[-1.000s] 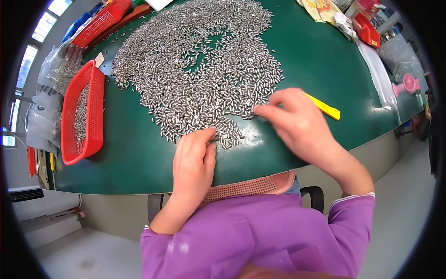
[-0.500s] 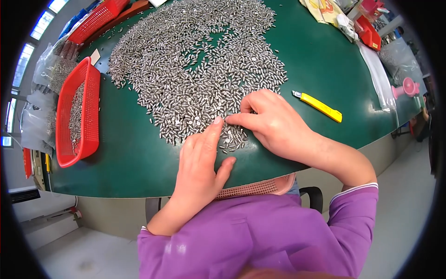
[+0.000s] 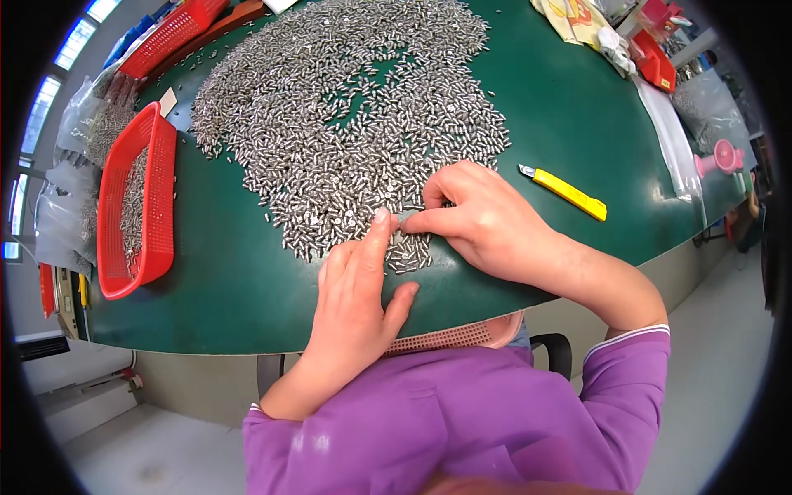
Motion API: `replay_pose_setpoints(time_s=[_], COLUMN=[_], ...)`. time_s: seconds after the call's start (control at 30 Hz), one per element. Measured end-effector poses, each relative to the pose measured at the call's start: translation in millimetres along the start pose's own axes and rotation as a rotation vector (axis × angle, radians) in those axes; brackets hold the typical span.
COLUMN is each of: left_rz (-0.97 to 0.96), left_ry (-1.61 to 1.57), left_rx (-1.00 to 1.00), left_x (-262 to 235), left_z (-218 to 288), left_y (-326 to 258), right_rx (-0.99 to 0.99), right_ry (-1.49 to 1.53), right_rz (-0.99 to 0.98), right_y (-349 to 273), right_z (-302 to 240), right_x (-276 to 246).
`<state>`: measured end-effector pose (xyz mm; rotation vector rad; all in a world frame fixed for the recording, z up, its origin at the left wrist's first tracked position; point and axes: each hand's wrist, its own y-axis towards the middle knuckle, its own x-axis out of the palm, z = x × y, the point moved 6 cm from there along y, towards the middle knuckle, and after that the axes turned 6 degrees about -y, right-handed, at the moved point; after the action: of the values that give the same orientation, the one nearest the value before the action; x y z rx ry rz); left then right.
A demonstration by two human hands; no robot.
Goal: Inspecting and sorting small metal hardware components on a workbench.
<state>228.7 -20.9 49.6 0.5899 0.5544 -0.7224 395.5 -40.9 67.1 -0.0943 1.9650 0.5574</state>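
On the glossy green table (image 3: pixel 569 124), hands (image 3: pixel 351 304) touch stubby, shiny metal pieces (image 3: pixel 305 124).

**Silvery metal pieces (image 3: pixel 305 157) crowd upper centre**

Small, shiny and rod-like, they lie loose at mixed angles in a broad, dense spread, sparser in one patch; a small cluster (image 3: pixel 410 254) sits near the frame's middle.

To the right of the fingers (image 3: pixel 375 243), a yellow utility knife (image 3: pixel 569 194) lies on the green desk (image 3: pixel 569 124); farther right, a pink spool-shaped object (image 3: pixel 720 157); ahead and right, a red bin (image 3: pixel 656 64) beside crumpled white material (image 3: pixel 615 45).
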Motion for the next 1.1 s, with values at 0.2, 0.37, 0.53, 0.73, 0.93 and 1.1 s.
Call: replay_pose_setpoints(time_s=[0.2, 0.37, 0.53, 0.73, 0.93, 1.1], left_rz=[0.006, 0.022, 0.041, 0.053, 0.087, 0.114], left_ry=[-0.001, -0.022, -0.040, -0.044, -0.045, -0.056], left_rx=[0.004, 0.005, 0.003, 0.000, 0.005, 0.016], left_x=[0.3, -0.9, -2.0, -3.1, -3.9, -4.6], left_z=[-0.5, -0.8, -0.9, -3.9, -5.4, -3.1], left_y=[0.2, 0.5, -0.4, -1.1, -2.7, -1.5], right_rx=[-0.009, -0.071, -0.121, -0.064, -0.059, -0.027], right_ry=[-0.086, -0.187, -0.245, -0.224, -0.303, -0.217], right_rz=[0.074, 0.072, 0.067, 0.005, 0.018, 0.119], right_y=[2.4, 5.8, 11.2, 28.0, 32.7, 21.2], right_z=[1.6, -3.2, -8.1, -2.0, -2.4, -3.1], right_x=[1.8, 1.4, -1.0, 1.4, 12.2, 2.4])
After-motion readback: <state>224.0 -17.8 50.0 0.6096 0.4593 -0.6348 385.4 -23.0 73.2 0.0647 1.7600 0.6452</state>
